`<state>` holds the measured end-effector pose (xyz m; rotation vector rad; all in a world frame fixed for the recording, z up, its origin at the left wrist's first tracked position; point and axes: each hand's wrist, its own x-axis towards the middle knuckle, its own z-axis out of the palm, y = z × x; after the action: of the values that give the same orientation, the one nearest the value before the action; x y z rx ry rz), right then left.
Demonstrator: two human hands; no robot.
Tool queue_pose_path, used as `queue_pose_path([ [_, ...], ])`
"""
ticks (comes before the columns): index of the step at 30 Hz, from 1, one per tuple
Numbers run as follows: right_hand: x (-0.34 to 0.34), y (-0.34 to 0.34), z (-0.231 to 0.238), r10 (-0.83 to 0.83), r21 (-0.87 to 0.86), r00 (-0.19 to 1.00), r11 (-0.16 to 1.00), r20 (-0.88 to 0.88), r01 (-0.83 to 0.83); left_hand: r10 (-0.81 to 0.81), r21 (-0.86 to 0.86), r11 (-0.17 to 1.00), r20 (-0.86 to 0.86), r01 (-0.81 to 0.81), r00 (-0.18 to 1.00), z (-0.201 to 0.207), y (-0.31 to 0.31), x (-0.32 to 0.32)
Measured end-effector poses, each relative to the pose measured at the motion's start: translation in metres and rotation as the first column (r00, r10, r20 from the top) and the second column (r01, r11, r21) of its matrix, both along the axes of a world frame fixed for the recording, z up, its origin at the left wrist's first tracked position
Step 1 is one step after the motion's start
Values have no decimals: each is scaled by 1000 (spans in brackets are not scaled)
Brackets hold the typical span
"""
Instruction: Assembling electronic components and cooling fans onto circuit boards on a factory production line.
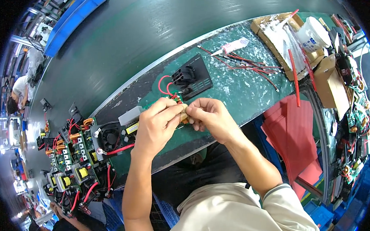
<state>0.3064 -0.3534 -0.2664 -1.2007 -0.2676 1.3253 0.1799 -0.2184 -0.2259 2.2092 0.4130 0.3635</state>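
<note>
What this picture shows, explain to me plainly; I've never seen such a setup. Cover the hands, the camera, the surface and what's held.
There is no machine arm here: a person works with bare hands. The one picture comes from a wide fisheye camera on their head, looking down, so straight edges bend.

The left hand and right hand meet at a small yellowish part. Fingers cover much of it, so which hand grips it is unclear.

Just beyond, red wires loop near a black panel. Farther along the green work surface lie a white tube and thin wires. Left of the hands are a black fan and crowded circuit boards.
</note>
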Motion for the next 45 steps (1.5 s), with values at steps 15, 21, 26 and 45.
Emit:
queue_pose_path([
  [15,4,35,-18,-237,36,762,962,602,271,268,285,927,-53,-243,962,-18,13,25],
  [21,-4,31,-27,-328,165,637,939,697,303,266,288,929,-84,-233,960,-18,12,26],
  [26,-5,32,-28,-393,248,583,916,711,314,275,295,926,-101,-235,956,-15,12,26],
  [45,7,29,-25,-192,47,455,950,869,310,115,495,857,88,-144,989,-15,20,21],
])
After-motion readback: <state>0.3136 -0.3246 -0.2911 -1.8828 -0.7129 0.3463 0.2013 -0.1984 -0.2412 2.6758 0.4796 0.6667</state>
